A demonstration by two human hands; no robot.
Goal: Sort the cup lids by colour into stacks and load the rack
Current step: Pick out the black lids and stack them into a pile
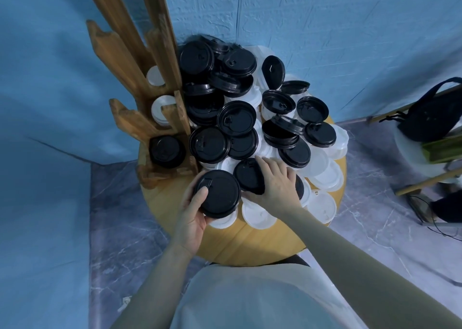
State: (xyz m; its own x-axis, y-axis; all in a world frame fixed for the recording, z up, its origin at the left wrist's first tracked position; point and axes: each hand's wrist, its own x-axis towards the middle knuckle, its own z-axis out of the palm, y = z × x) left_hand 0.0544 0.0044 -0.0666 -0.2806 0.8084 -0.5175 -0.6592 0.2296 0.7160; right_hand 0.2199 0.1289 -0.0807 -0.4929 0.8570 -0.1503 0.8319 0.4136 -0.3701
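Gripping a black lid stack (220,193) in my left hand (193,213), my right hand (277,182) fingers curl over another black lid (248,175).

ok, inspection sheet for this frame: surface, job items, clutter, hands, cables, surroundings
Surface: round wooden table, mostly covered.
Job items: mixed black lids and white lids in a loose pile; wooden rack at left holds a black stack and white stacks.
Clutter: nothing seen.
Hands: left hand grips a black lid stack; right hand grips a black lid.
Cables: cable on floor, right.
Surroundings: blue walls, black bag at right.
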